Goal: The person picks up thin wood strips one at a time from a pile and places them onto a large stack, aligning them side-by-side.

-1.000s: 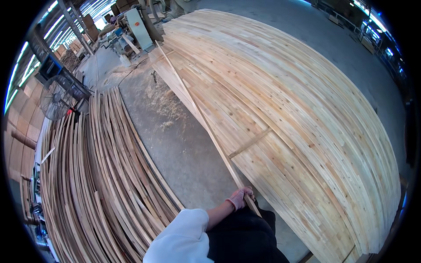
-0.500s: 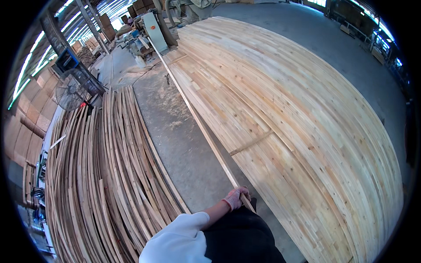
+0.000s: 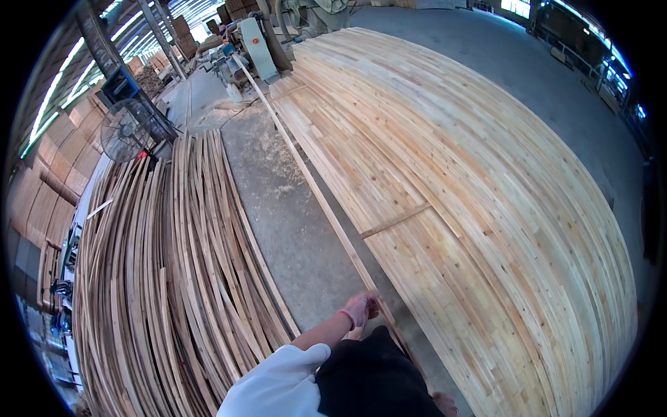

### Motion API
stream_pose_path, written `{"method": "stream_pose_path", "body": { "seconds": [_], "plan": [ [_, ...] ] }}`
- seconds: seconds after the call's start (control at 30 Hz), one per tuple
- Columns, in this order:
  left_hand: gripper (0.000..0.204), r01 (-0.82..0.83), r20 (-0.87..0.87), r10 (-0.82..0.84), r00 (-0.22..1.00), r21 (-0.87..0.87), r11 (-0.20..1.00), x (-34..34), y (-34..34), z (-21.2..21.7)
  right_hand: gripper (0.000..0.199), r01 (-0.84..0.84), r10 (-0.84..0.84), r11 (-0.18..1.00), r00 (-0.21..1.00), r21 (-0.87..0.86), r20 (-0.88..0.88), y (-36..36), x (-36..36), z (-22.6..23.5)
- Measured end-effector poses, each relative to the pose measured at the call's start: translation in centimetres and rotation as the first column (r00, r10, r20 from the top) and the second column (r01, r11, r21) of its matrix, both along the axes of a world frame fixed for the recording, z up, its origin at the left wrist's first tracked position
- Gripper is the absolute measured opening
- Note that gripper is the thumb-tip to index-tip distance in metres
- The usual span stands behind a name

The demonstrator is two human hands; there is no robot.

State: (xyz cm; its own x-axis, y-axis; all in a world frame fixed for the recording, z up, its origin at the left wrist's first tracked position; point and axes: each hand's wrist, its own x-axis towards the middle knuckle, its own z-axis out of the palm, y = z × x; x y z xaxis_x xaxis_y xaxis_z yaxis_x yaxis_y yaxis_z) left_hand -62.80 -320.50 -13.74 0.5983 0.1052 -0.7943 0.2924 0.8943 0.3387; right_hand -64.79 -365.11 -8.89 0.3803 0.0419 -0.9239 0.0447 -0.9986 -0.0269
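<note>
Leftmost: brown stacks (image 3: 68, 144) against the wall. Next, a standing fan (image 3: 127, 132), with caged blades. Below it, a large pile of loose strips (image 3: 160, 278), brownish, long and narrow, laid roughly parallel. Then grey floor (image 3: 278, 257), with sawdust (image 3: 278, 161) scattered towards the far end. Beyond the sawdust, one machine cabinet (image 3: 258, 52), pale, with a red button. Centre: one long strip (image 3: 322, 197) of pale wood, slanting from near the machine down to the wearer's body, beside the left edge of the boards; contact of its far end with the machine cannot be told. Handling, as judged: light for its length, stiff over a short span, whippy over the whole; dry, with sawn edges that may splinter; best taken with two spaced holds, gloved. Left hand (image 3: 361, 308): in a pinkish glove, closed around the strip at its nearer portion. Right hand (image 3: 445, 404): low at the body, beside the strip's near end, partly hidden; its hold cannot be told. Rightmost: broad pale boards (image 3: 514, 236), knotty, with one crosswise batten (image 3: 396, 221).
</note>
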Motion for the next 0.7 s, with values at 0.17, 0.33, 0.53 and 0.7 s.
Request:
{"method": "stream_pose_path", "body": {
  "seconds": [0.17,0.33,0.53,0.7],
  "plan": [
    [0.015,0.255,0.064,-0.249,0.967,-0.138,0.957,-3.2,-5.9,-0.8,0.057,-0.151,0.1,0.956,0.974,0.251,0.205,11.2,4.8,2.3],
    [0.025,0.389,0.244,-0.325,0.914,-0.293,0.873,-4.5,-10.9,5.2,0.058,-0.107,0.008,0.848,0.982,0.519,0.19,17.6,6.2,6.3],
    [0.035,0.182,0.063,-0.174,0.983,-0.163,0.97,-3.1,-9.2,7.4,0.051,0.107,-0.276,0.713,0.951,0.693,0.136,10.9,6.5,6.4],
    [0.032,0.237,0.067,-0.235,0.97,-0.017,0.971,-1.4,-7.6,6.5,0.051,-0.072,0.062,0.997,0.956,0.027,0.286,-8.0,3.3,4.2]
  ]
}}
